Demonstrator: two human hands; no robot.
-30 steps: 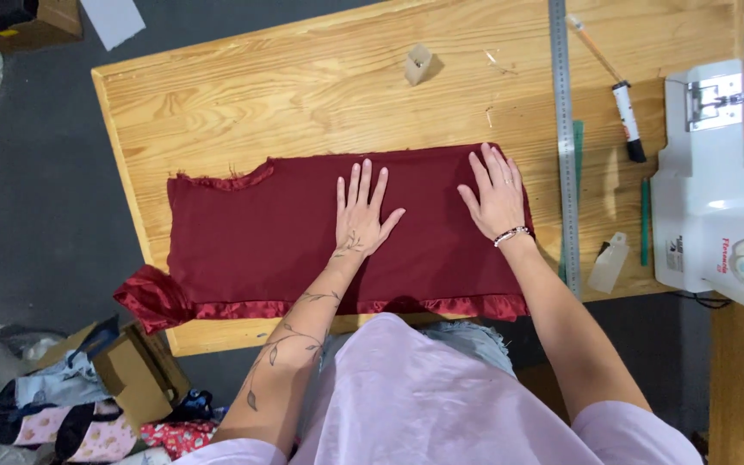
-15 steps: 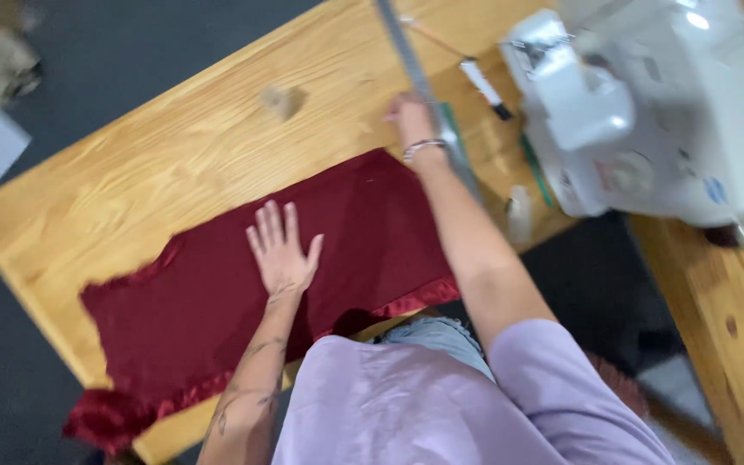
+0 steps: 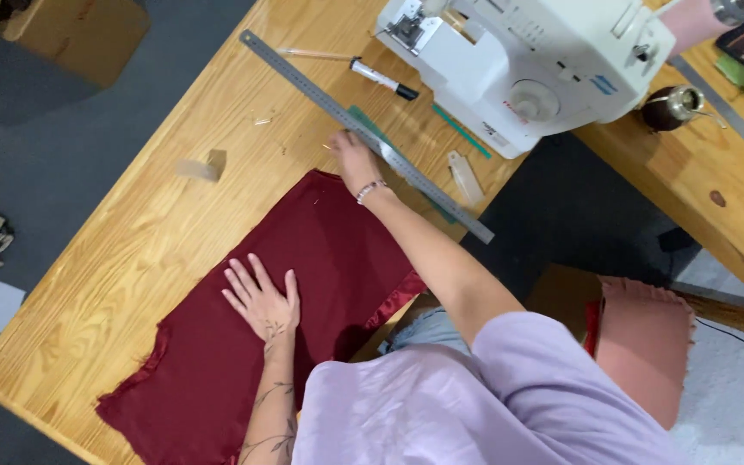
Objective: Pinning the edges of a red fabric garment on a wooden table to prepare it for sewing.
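You work at a pale wooden table (image 3: 131, 258) with visible grain, set over a dark grey floor. Your left hand (image 3: 260, 297) lies flat with fingers spread on the dark red cloth (image 3: 303, 275), a smooth matte piece with a shinier hemmed edge; its long axis runs diagonally from the near-left corner toward the upper right. Your right hand (image 3: 353, 162) rests at the cloth's far end, touching the long steel ruler (image 3: 363, 133); you cannot tell whether its fingers are spread or pinching. The ruler runs diagonally from upper left to lower right. Beyond it lie a marker pen (image 3: 382, 79) and a white plastic sewing machine (image 3: 527, 60).
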